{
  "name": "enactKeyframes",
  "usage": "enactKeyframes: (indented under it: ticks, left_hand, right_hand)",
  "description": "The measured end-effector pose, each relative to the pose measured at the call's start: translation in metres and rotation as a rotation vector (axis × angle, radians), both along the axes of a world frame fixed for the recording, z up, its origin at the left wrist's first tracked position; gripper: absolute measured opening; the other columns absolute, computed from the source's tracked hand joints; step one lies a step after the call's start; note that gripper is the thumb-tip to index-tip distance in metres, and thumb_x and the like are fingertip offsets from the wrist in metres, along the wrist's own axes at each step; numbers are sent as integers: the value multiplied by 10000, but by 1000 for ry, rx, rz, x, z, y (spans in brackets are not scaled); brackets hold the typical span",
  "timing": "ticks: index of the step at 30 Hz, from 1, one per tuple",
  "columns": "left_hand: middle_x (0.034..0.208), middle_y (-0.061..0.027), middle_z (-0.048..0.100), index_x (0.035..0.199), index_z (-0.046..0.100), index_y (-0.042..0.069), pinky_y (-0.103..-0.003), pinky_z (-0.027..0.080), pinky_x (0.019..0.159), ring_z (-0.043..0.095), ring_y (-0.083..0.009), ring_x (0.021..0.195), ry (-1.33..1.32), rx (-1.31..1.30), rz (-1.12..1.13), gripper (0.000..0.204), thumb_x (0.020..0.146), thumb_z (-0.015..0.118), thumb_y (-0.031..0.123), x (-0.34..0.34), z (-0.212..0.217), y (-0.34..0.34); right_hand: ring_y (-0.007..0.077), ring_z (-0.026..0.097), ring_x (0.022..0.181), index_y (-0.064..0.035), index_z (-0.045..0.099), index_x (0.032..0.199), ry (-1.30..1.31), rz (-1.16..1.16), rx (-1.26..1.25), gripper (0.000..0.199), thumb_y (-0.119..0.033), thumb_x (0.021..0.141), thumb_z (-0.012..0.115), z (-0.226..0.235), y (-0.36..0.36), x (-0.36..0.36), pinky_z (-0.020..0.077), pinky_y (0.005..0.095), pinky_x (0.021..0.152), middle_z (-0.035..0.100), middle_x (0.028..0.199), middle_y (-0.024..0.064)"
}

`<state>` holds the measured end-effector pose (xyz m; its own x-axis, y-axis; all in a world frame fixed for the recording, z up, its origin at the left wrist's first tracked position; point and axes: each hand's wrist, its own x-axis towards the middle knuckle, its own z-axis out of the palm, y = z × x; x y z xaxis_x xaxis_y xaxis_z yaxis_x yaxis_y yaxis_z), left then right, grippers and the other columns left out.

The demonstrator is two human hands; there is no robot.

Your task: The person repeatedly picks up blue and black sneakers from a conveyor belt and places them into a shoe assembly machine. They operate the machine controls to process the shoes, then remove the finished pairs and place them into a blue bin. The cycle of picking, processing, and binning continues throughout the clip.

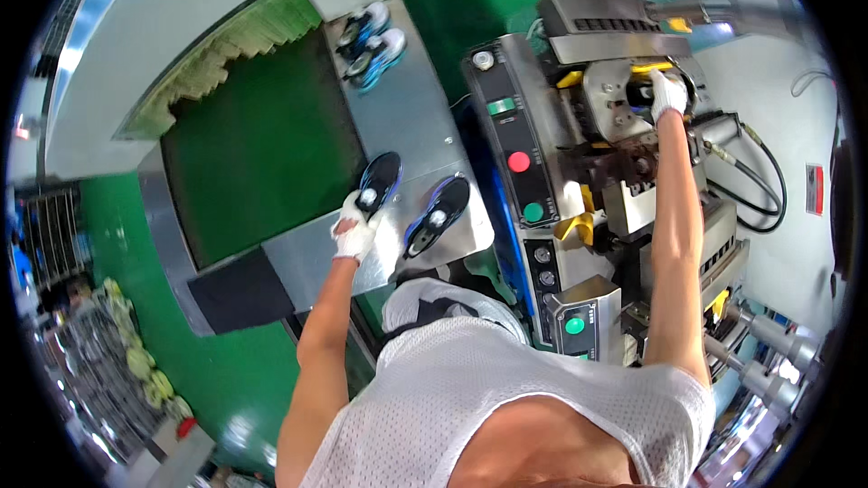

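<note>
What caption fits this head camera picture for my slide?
Gloved left hand grips a dark blue shoe on the steel table; gloved right hand reaches into the press machine.

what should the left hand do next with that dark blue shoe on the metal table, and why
Probably lift the dark blue shoe off the grey metal table. The gloved left hand already touches its heel end, though whether the grip is closed can't be seen, while the gloved right hand rests at the grey press machine.

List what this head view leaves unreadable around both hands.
- Left hand, white-gloved: its fingers cover part of the dark blue sneaker, so the grip is unclear.
- Right hand, white-gloved: what it touches inside the grey metal press machine is hidden.
- Machine's lower right: bent by the fisheye rim.
</note>
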<state>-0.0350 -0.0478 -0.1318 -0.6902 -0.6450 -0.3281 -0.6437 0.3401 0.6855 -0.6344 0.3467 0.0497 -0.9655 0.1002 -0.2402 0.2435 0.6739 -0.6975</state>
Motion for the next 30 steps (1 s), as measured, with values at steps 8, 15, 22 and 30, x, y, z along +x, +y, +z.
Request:
enactKeyframes:
  ticks: [8,15,22,30]
  left_hand:
    - [1182,-235,623,1267,562,-23,-458,482,989,615,-414,1119,206,-30,-137,609,789,830,243,-2,4,-12]
    - [1385,-249,522,1396,467,-5,-477,418,1106,500,-424,1308,182,-14,-212,797,742,847,247,3,-12,-16]
    - [1352,-287,519,1380,464,-51,-490,446,1074,536,-447,1245,245,-22,-339,774,753,833,216,3,-22,-24]
    - [1108,-233,701,1314,543,-17,-491,531,931,688,-413,1034,-87,168,-471,716,762,856,315,-28,0,-49]
  right_hand:
    - [420,283,1518,15,241,1598,606,461,559,942,-347,876,726,-67,-103,372,257,541,1215,274,1645,252]
    - [418,239,1523,48,286,1571,362,641,661,971,-454,860,715,-103,-120,432,169,465,1253,288,1616,295]
    - [351,653,1163,-29,422,1481,-74,-162,170,901,-409,771,827,-204,-232,541,510,425,982,660,1250,231]
    - [274,700,720,22,654,971,-385,-483,72,463,-367,783,820,-139,-249,539,555,403,678,697,785,157]
